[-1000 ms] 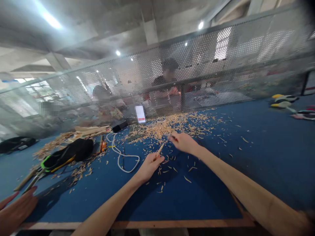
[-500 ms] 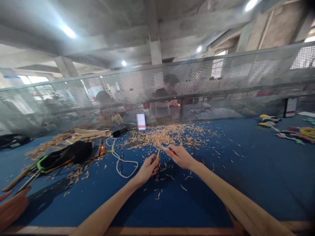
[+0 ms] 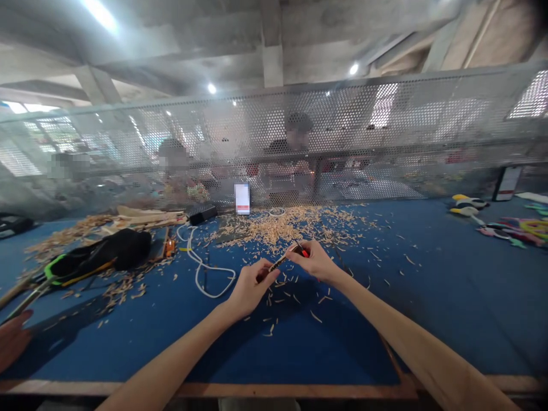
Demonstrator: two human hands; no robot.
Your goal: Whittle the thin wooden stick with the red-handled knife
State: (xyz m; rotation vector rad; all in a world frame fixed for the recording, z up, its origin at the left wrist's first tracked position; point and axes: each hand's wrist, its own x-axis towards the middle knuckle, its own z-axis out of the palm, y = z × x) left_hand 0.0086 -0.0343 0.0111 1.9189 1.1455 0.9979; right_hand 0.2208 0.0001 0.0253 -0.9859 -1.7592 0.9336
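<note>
Above the blue table [image 3: 338, 354], my left hand [image 3: 252, 285] pinches the near end of a slim wooden stick [image 3: 278, 263], which slants up to the right. The fingers of my right hand [image 3: 315, 261] meet its far end. Also in my right hand is a small red-handled knife [image 3: 305, 253]; its blade cannot be made out clearly. Just beyond both hands lies a heap of pale wood shavings [image 3: 282, 225], and loose curls are scattered under and around the hands.
To the left lie a white cable [image 3: 199, 279], a black cloth bag [image 3: 132, 248] and wood strips [image 3: 145, 218]. Another person's hand [image 3: 12, 339] holds a tool at the left edge. A phone [image 3: 242, 198] leans against the perforated metal screen [image 3: 359, 137]. Toy birds [image 3: 466, 206] lie at the right.
The stick has turned from nearly upright to a flatter slant. My right hand has come onto its far end, the knife now tucked in the fingers. The view has tilted down slightly.
</note>
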